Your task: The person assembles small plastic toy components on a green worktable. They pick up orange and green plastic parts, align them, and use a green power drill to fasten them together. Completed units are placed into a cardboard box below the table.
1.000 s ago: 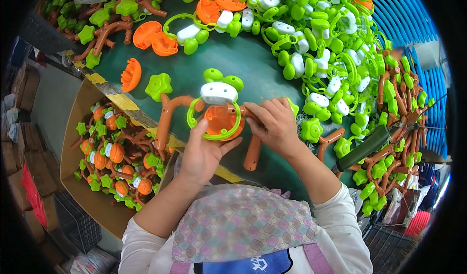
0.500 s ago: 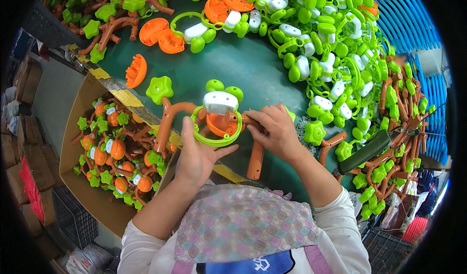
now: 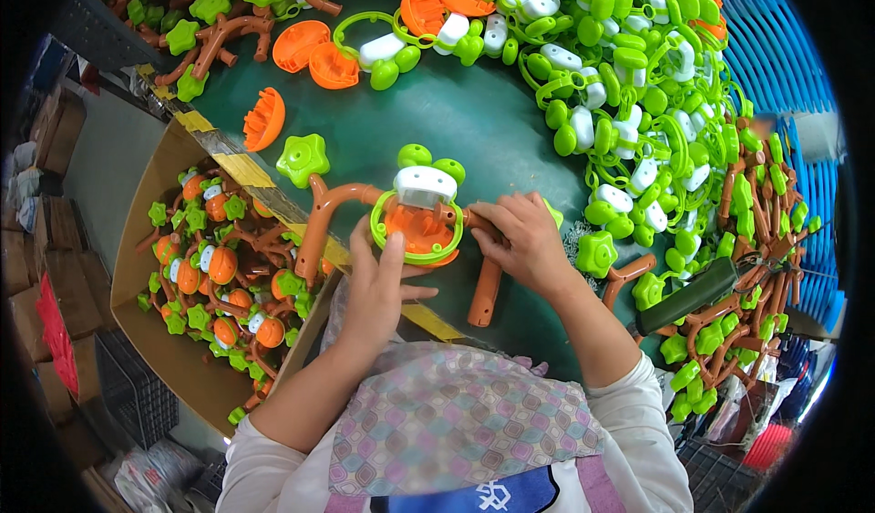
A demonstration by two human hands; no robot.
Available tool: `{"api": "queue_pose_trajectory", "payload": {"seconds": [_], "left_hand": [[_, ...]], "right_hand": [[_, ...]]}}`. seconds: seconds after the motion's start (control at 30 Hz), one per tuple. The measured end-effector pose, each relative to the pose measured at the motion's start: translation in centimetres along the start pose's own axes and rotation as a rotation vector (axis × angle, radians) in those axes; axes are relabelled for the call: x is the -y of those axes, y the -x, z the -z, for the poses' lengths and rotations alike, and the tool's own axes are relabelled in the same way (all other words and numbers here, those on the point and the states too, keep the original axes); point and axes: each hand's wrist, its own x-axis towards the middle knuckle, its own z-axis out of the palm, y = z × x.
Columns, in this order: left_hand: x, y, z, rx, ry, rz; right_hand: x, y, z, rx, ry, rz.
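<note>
Before me a green plastic ring [image 3: 376, 223] with a white block [image 3: 426, 181] and two green knobs on top encircles an orange half shell [image 3: 421, 228]. My left hand [image 3: 375, 285] grips the ring's lower left side, thumb in front, another finger stretched out below. My right hand [image 3: 529, 244] is closed round a brown branch-shaped plastic tube [image 3: 485, 292] whose end reaches into the ring's right side. To the left, another brown branch tube [image 3: 319, 221] with a green star-shaped flower [image 3: 303, 159] meets the ring; its joint is partly hidden.
Loose orange half shells [image 3: 264, 119] lie at the far left of the green table [image 3: 474, 112]. A big pile of green rings with white blocks [image 3: 629, 130] fills the right. Brown branches [image 3: 729, 331] are heaped beyond it. A cardboard box [image 3: 137, 267] of assembled pieces stands left.
The orange half shell now sits lower and fuller in the ring, its edge showing beneath. My left fingers have closed onto the ring; my right hand keeps hold of the branch tube.
</note>
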Motion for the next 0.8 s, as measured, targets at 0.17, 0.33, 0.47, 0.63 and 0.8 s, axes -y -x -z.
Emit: {"api": "queue_pose_trajectory", "payload": {"seconds": [0.17, 0.33, 0.47, 0.63, 0.8], "left_hand": [[0.4, -0.7, -0.2, 0.008, 0.044, 0.009], [0.2, -0.2, 0.2, -0.044, 0.003, 0.031], [-0.6, 0.2, 1.2, -0.107, -0.061, -0.028], [-0.5, -0.7, 0.6, -0.062, -0.035, -0.022], [0.5, -1.3, 0.9, -0.026, 0.026, 0.030]], "right_hand": [[0.8, 0.7, 0.4, -0.036, -0.010, -0.031], [1.7, 1.0, 0.4, -0.182, 0.037, 0.003], [1.5, 1.2, 0.4, -0.168, 0.044, -0.052], [1.4, 1.3, -0.7, -0.108, 0.023, -0.021], [1.3, 1.0, -0.7, -0.068, 0.012, 0.020]]}}
